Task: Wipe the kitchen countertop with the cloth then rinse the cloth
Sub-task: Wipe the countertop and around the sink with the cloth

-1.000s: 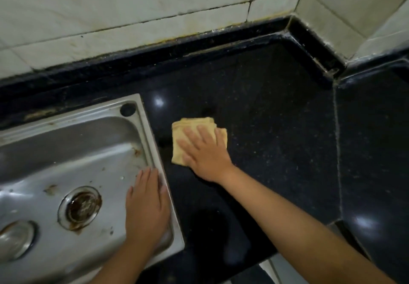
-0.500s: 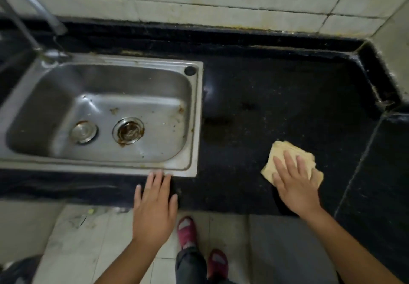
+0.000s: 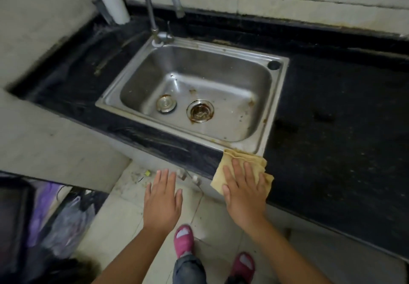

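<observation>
A person's right hand [image 3: 244, 192], fingers straight and spread flat, presses a folded tan cloth [image 3: 241, 170] onto the front lip of a dark speckled stone countertop [image 3: 336, 142], low and right of centre in the frame. The cloth's upper edge touches the near right corner of a stainless-steel sink [image 3: 276, 106], which fills the middle of the picture. A second ago the same hand held the cloth deeper on the counter, just to the right of the sink; half a second ago it was out at the counter's front, well to the right of the sink. It has since swept left along that front edge to the sink's corner.

The left hand [image 3: 162, 197], fingers straight and slightly apart, hovers over the pale tiled floor [image 3: 124, 208] in the lower centre, holding nothing; a second ago it rested on the sink's rim, and it has since drawn back off the counter.

A curved chrome tap [image 3: 159, 2] rises at the upper centre, its spout above the basin, with no water visible. A round steel drain strainer [image 3: 200, 111], ringed with rust, sits on the basin floor beside a loose metal plug [image 3: 166, 104]. Pink slippers [image 3: 183, 240] show at the bottom.

The leftward sweep suggests that the wiping pass on this stretch is nearly finished, and the cloth now lies beside the basin. Rinsing, not yet begun, would probably require lifting the cloth over the rim and turning on the tap.
</observation>
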A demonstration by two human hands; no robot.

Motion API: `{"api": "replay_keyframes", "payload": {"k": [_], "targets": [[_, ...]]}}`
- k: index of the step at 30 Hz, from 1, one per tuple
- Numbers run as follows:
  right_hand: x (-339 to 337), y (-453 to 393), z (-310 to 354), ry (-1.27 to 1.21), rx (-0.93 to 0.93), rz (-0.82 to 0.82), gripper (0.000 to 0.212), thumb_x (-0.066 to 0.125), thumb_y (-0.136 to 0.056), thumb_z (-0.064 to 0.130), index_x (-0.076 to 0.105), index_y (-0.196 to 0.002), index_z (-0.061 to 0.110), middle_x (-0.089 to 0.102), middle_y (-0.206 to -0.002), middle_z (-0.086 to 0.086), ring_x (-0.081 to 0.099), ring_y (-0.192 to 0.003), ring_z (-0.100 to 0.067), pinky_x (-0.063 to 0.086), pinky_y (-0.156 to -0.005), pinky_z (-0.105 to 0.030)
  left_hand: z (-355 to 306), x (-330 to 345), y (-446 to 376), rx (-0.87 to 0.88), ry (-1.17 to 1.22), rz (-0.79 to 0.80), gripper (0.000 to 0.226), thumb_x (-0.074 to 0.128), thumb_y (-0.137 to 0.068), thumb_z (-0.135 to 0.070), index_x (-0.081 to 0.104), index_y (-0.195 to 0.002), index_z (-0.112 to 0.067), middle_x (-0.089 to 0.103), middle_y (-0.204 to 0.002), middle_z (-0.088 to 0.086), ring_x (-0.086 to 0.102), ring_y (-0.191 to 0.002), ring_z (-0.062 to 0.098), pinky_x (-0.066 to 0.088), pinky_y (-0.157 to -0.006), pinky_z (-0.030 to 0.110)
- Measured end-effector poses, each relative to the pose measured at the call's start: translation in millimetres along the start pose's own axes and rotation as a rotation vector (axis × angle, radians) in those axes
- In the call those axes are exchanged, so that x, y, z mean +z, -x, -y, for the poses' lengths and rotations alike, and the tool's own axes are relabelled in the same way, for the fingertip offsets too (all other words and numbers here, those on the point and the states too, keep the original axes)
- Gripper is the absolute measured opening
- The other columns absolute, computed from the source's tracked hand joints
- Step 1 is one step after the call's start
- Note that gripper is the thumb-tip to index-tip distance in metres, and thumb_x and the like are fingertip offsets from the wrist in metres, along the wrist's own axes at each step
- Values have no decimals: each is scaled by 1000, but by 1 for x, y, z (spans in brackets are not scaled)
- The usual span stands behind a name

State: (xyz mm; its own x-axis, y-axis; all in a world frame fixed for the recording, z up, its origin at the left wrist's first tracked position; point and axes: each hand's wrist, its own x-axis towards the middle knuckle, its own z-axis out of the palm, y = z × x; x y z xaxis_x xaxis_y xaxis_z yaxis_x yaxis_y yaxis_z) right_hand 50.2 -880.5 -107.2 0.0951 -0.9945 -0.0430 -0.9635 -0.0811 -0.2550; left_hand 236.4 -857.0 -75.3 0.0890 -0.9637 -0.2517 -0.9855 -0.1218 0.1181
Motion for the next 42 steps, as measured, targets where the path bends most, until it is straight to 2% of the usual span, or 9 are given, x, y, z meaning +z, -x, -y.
{"api": "replay_keyframes", "payload": {"k": [4, 10, 17, 21, 25, 31, 35, 39, 42], "targets": [[10, -16, 32, 50, -137, -2, 48, 32, -78, 36, 41, -123, 22, 63, -123, -6, 37, -119, -25, 13, -103, -46, 30, -8, -17, -41, 74, -98, 69, 12, -85, -43, 47, -132, -7, 44, -139, 17, 35, -132, 35, 24, -106, 50], [14, -55, 89, 39, -264, 62, 44, 16, -95, 43, 40, -125, 23, 52, -132, -2, 37, -121, -24, 0, -110, -45, 74, -36, -60, -40, 101, -113, 91, -15, -68, -51, 20, -145, -17, 15, -154, 4, 3, -143, 20, 4, -115, 37], [24, -107, 168, 123, -389, 235, 45, 9, -98, 40, 41, -127, 28, 59, -128, 4, 37, -125, -24, -1, -110, -43, 144, -38, -95, -5, 142, -196, 61, 21, -85, -35, 56, -122, 0, 53, -129, 22, 44, -124, 41, 37, -96, 57], [10, -121, 172, 103, -542, 286, 75, -6, -84, 55, 17, -148, 22, 3, -155, 4, -15, -136, -16, -24, -108, -36, 164, -50, -108, 47, 169, -225, 54, 29, -84, -29, 60, -115, 3, 58, -120, 26, 52, -114, 46, 43, -85, 60], [-6, -86, 136, -35, -279, 41, 48, 32, -88, 32, 42, -133, 15, 52, -136, -9, 24, -137, -27, 25, -112, -47, 142, -50, -111, 250, 131, -274, 47, 35, -81, -26, 55, -115, 0, 62, -116, 23, 58, -107, 42, 49, -83, 53], [-3, -41, 112, 98, 119, -50, 48, 10, -99, 37, 42, -127, 15, 55, -131, -11, 28, -128, -27, 17, -112, -50, 55, -46, -112, 136, 128, -32, 62, 33, -78, -38, 40, -123, 4, 52, -121, 36, 51, -112, 49, 38, -97, 54], [2, -55, 105, 237, 149, -53, 68, 2, -99, 38, 60, -118, 10, 60, -125, -12, 33, -123, -28, 29, -92, -59, 31, -36, -121, -32, 209, 48, 63, 56, -69, -32, 45, -119, 6, 56, -118, 32, 55, -109, 46, 36, -98, 52], [14, -61, 96, 213, 78, -66, 69, -3, -98, 39, 55, -121, 9, 60, -125, -13, 35, -123, -28, 35, -99, -59, 23, -32, -121, -94, 226, 103, 60, 32, -74, -32, 43, -120, 6, 57, -118, 32, 55, -108, 47, 46, -86, 56], [18, -61, 93, 186, 1, -99, 61, -1, -98, 40, 45, -123, 10, 59, -127, -15, 34, -124, -29, 20, -100, -53, 39, -37, -127, -220, 246, 69, 64, 25, -91, -32, 22, -139, 9, 24, -142, 36, 23, -133, 48, 21, -108, 55]]}}
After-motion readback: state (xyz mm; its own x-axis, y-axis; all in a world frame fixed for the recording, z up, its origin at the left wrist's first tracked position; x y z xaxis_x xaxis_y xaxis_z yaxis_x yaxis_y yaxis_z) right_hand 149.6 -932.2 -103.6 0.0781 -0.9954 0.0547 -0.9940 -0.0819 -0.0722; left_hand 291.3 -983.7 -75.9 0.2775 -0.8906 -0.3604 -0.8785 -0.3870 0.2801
